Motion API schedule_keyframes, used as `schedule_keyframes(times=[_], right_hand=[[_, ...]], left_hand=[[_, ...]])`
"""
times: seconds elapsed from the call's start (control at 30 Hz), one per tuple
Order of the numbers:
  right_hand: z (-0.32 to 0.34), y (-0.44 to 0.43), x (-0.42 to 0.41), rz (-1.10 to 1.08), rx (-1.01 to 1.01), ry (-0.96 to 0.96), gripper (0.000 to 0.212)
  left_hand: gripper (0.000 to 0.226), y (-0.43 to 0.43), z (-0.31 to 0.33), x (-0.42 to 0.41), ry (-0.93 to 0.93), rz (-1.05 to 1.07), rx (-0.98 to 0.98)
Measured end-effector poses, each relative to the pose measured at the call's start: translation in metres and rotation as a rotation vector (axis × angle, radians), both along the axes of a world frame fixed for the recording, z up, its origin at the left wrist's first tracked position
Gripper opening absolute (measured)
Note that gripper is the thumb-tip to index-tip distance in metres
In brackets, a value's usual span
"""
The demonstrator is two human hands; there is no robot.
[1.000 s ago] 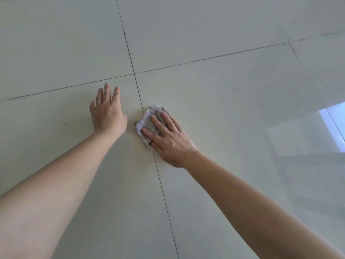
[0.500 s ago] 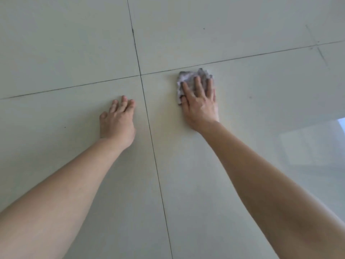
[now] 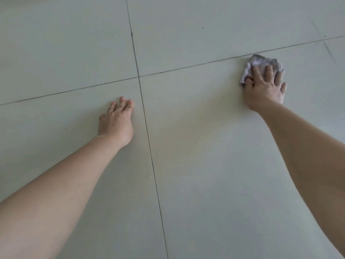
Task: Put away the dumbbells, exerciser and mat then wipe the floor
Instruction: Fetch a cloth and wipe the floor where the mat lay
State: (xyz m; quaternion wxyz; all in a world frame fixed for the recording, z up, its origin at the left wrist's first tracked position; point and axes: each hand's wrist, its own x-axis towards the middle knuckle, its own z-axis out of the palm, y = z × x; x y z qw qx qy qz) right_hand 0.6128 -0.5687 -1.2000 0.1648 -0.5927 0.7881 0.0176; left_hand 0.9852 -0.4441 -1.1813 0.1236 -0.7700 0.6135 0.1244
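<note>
— Where is the rag [image 3: 261, 61]?
— On the floor [image 3: 205, 165], far to the right, its upper edge just short of the crosswise joint [image 3: 205, 62] between the tiles. It is grey and crumpled, and it lies under the right grip [image 3: 265, 90].
— Is that grip grasping it?
— Pressing rather than clutching. The fingers [image 3: 256, 72] lie spread and fairly straight across the top of the rag, palm down, so the right grip is released and flat. One digit is bent at the rag's left edge, and I cannot tell whether it pinches the rag.
— And the other one?
— The left grip [image 3: 116, 122] is released too, palm flat on bare tile, fingers forward and close together, holding nothing. It sits just left of the lengthwise joint [image 3: 149, 143], a little below where the two joints cross.
— How do the two stand to each other?
— Well apart. The lengthwise joint runs between them, and the right grip reaches further from the person than the left. Both forearms are bare.
— Anything else on the tiles?
— A short dark mark [image 3: 132, 35] on the lengthwise joint near the top, and faint scuffs [image 3: 327, 48] at the upper right.
</note>
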Motion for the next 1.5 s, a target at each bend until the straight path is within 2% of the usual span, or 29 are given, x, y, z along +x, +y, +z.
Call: schedule_keyframes(times=[0.13, 0.23, 0.33, 0.4, 0.47, 0.57, 0.63, 0.73, 0.8, 0.93, 1.03, 1.17, 1.23, 1.4, 1.43, 1.5], right_hand=[[-0.002, 0.054, 0.036, 0.18, -0.093, -0.047, 0.057], [0.002, 0.1, 0.058, 0.491, -0.045, -0.049, 0.056], [0.007, 0.113, 0.023, 0.758, -0.033, -0.072, 0.055], [0.007, 0.105, -0.027, 0.671, -0.04, -0.072, 0.055], [0.008, 0.1, -0.086, 0.388, -0.016, -0.039, 0.054], [0.015, 0.102, -0.156, -0.023, 0.038, 0.013, 0.057], [0.016, 0.102, -0.176, -0.132, 0.063, 0.024, 0.059], [0.016, 0.086, -0.173, -0.16, 0.05, 0.0, 0.06], [0.017, 0.068, -0.155, -0.072, 0.031, -0.034, 0.059], [0.022, 0.029, -0.089, 0.366, 0.023, -0.054, 0.056], [0.021, 0.009, -0.04, 0.588, 0.008, -0.04, 0.055], [0.02, -0.027, -0.052, 0.776, 0.012, -0.05, 0.054], [0.017, -0.054, -0.093, 0.666, 0.0, -0.047, 0.055], [0.014, -0.095, -0.22, -0.028, 0.074, 0.076, 0.059], [0.015, -0.094, -0.227, -0.067, 0.087, 0.094, 0.061], [0.019, -0.082, -0.211, 0.021, 0.062, 0.079, 0.061]], left_hand=[[0.073, -0.002, 0.0, -0.003, -0.052, 0.022, 0.013], [0.07, -0.003, 0.004, -0.014, -0.086, 0.068, 0.055], [0.053, -0.008, 0.011, -0.036, -0.067, 0.164, -0.009], [0.046, -0.01, 0.013, -0.065, 0.02, 0.21, -0.131], [0.049, -0.006, 0.011, -0.107, 0.123, 0.147, -0.19], [0.059, -0.012, 0.005, -0.174, 0.202, -0.045, -0.149], [0.065, -0.026, 0.004, -0.211, 0.205, -0.174, -0.1], [0.072, -0.044, -0.005, -0.251, 0.24, -0.274, 0.062], [0.077, -0.044, -0.016, -0.262, 0.222, -0.272, 0.105], [0.08, -0.041, -0.021, -0.266, 0.193, -0.264, 0.125], [0.08, -0.044, -0.017, -0.268, 0.183, -0.242, 0.173], [0.081, -0.046, -0.015, -0.269, 0.172, -0.235, 0.236], [0.08, -0.048, -0.013, -0.268, 0.168, -0.234, 0.261], [0.077, -0.048, -0.009, -0.269, 0.173, -0.242, 0.301], [0.077, -0.049, -0.009, -0.27, 0.17, -0.241, 0.298], [0.079, -0.048, -0.008, -0.27, 0.171, -0.232, 0.295]])
